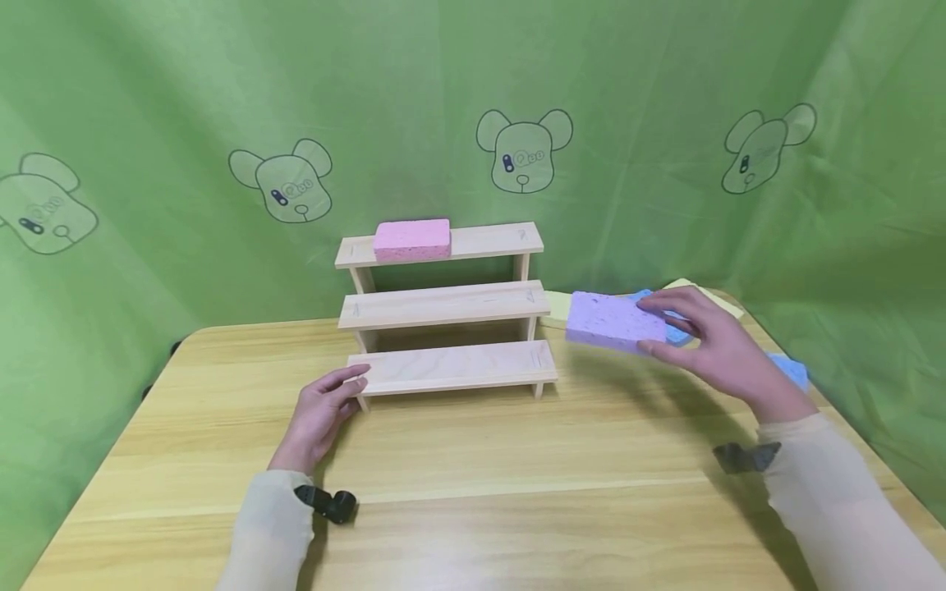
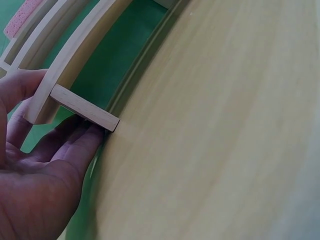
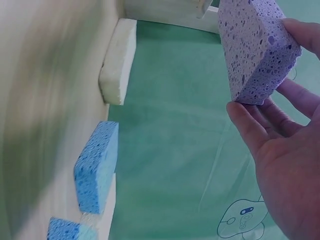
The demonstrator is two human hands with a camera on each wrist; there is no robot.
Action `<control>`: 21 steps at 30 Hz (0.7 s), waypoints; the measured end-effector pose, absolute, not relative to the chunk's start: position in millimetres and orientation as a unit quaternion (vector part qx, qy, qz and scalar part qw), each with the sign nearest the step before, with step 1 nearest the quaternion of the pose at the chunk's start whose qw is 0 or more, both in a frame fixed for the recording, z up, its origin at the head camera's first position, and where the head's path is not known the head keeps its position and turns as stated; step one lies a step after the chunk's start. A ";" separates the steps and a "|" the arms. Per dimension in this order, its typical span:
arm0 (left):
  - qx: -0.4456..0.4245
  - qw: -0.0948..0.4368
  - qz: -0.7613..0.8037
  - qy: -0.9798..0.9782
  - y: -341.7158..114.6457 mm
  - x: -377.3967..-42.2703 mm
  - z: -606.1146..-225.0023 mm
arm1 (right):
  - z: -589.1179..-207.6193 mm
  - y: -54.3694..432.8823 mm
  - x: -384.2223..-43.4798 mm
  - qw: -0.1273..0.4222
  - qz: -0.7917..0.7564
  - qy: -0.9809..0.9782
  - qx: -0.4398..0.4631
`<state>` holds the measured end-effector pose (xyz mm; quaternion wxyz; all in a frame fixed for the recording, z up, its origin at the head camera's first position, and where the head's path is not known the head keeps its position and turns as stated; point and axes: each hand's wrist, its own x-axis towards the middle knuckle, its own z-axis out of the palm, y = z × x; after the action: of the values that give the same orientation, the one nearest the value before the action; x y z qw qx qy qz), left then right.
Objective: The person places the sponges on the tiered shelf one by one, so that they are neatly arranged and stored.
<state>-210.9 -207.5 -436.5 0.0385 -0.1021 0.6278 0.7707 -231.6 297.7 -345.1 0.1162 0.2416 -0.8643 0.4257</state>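
Observation:
My right hand [image 1: 709, 349] pinches a purple sponge [image 1: 606, 318] by its right end, thumb and fingers on opposite faces. The sponge is held above the table, right of a three-step wooden display shelf [image 1: 451, 304]. In the right wrist view the porous purple sponge [image 3: 262, 52] is clear of the other sponges. My left hand [image 1: 318, 414] grips the left end of the lowest step; in the left wrist view the thumb lies at the board's end and the fingers reach beside the short leg [image 2: 85, 107]. A pink sponge [image 1: 411, 240] lies on the top step, left of its middle.
Right of the shelf, a pale yellow sponge [image 1: 556, 310] lies at the table's back. Behind my right hand are a blue sponge [image 1: 680, 328] and another yellow one [image 1: 713, 297]. A second blue sponge [image 1: 791, 371] is near the right edge. A green curtain [image 1: 414, 98] hangs behind.

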 end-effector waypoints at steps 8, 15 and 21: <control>-0.102 0.039 0.771 0.628 -208.7 -210.3 -436.3 | -333.4 289.1 -232.8 0.107 0.419 -0.874 0.224; -0.102 0.033 0.774 0.623 -209.5 -209.9 -436.6 | -326.4 278.2 -237.8 0.103 0.437 -0.862 0.235; -0.094 0.033 0.774 0.625 -207.9 -210.5 -436.9 | -321.2 270.8 -239.4 0.091 0.437 -0.865 0.231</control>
<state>-210.5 -207.9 -436.9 0.0327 -0.0942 0.6254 0.7739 -239.4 270.8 -321.2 0.0907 0.2307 -0.8648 0.4366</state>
